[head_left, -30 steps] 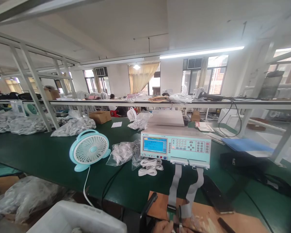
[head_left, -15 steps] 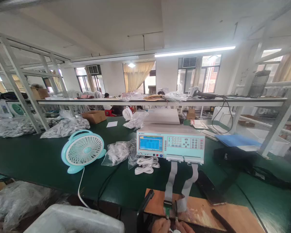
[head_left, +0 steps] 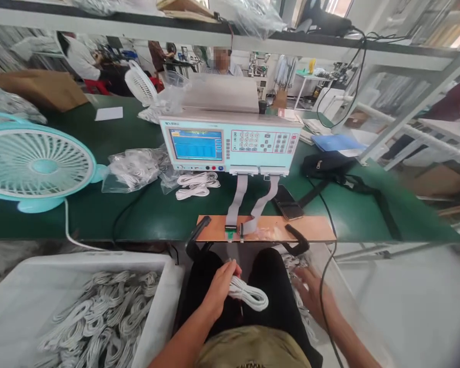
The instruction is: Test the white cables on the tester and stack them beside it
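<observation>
Over my lap, my left hand [head_left: 223,286] is closed around one end of a coiled white cable [head_left: 255,296], whose looped part sticks out to the right. My right hand [head_left: 310,291] is at the right, above a container of cables [head_left: 297,263], somewhat blurred, its fingers apart with nothing visible in them. Ahead, on a wooden board [head_left: 268,230] at the table edge, a small green connector board [head_left: 230,234] and a second connector [head_left: 242,231] end two grey ribbon cables [head_left: 235,207]. These lead up to a tester [head_left: 230,143] with a lit blue screen.
A white bin [head_left: 168,276] full of coiled cables stands at the left. On the green table [head_left: 99,220] are a turquoise fan [head_left: 44,166], bagged cables [head_left: 134,168], loose white coils [head_left: 197,185], a phone [head_left: 288,203] and a black bag [head_left: 325,166]. Other people sit beyond.
My view has tilted down. Both hands have left the connectors on the board: the left has come back over my lap with the cable, the right has moved out to the right-hand container.
</observation>
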Available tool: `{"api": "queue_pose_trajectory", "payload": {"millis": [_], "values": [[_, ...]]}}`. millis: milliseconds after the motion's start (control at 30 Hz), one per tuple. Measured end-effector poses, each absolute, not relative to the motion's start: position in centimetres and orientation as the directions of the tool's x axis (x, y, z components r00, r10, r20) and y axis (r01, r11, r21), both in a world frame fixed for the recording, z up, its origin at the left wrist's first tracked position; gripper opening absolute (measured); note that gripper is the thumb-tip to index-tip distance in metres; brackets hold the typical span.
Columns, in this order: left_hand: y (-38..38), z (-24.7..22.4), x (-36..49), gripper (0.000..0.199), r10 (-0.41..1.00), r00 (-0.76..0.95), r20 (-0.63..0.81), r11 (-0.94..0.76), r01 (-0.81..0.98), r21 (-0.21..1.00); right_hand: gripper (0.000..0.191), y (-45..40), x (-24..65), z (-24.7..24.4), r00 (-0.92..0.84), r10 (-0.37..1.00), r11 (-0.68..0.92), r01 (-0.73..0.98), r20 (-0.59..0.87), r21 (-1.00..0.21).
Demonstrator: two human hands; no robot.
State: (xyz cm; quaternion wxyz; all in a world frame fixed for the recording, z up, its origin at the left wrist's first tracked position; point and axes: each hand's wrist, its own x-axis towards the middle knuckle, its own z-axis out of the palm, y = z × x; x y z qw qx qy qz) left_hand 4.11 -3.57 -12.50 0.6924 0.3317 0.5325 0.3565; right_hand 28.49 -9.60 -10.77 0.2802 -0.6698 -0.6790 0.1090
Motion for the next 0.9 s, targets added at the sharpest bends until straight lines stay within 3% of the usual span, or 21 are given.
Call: {"api": "queue_pose_trajectory", "payload": {"millis": [67, 133, 233, 367, 467, 533, 667, 767, 900], "values": [[-3.8, -12.6, 4.9, 0.038, 0.840, 0.195, -0.507, 0.534, -0.127, 0.836, 0.017, -9.6, 25.0, -9.6, -0.139, 0.962, 0.248, 0.806, 0.234, -0.538], [-4.1, -12.2, 5.3, 0.036, 0.836, 0.227, -0.500, 0.535, -0.134, 0.834, 0.017, -9.0, 21.1, -8.7, -0.309, 0.931, 0.365, 0.807, 0.194, -0.464], [-4.5, -10.8, 4.8, 0.030, 0.812, 0.313, -0.493, 0.565, -0.208, 0.798, 0.010, -7.6, 17.9, -8.5, -0.418, 0.900, 0.430, 0.800, 0.126, -0.418], [-4.8, -9.0, 2.5, 0.019, 0.752, 0.443, -0.487, 0.623, -0.238, 0.745, 0.011, -6.3, 18.1, -9.7, -0.449, 0.884, 0.433, 0.689, 0.126, -0.581], [-4.7, -8.9, 1.5, 0.023, 0.752, 0.430, -0.500, 0.610, -0.167, 0.775, 0.013, -5.7, 18.7, -10.4, -0.471, 0.871, 0.434, 0.605, 0.139, -0.667], [-4.3, -9.5, 1.5, 0.023, 0.766, 0.387, -0.514, 0.598, -0.134, 0.790, 0.014, -5.3, 18.5, -10.9, -0.435, 0.887, 0.416, 0.607, 0.155, -0.677], [-2.7, -10.8, 2.5, 0.024, 0.855, 0.265, -0.446, 0.485, -0.108, 0.868, 0.017, -3.6, 17.6, -11.9, -0.157, 0.976, 0.216, 0.581, 0.152, -0.785], [-1.4, -11.5, 3.3, 0.028, 0.928, 0.147, -0.344, 0.362, -0.122, 0.924, 0.020, -2.1, 17.0, -12.3, -0.005, 0.997, 0.076, 0.448, 0.083, -0.891], [-0.5, -12.0, 3.9, 0.033, 0.916, 0.089, -0.392, 0.402, -0.193, 0.895, 0.022, -0.8, 16.4, -12.4, 0.060, 0.998, -0.043, 0.206, -0.032, -0.978]]}}
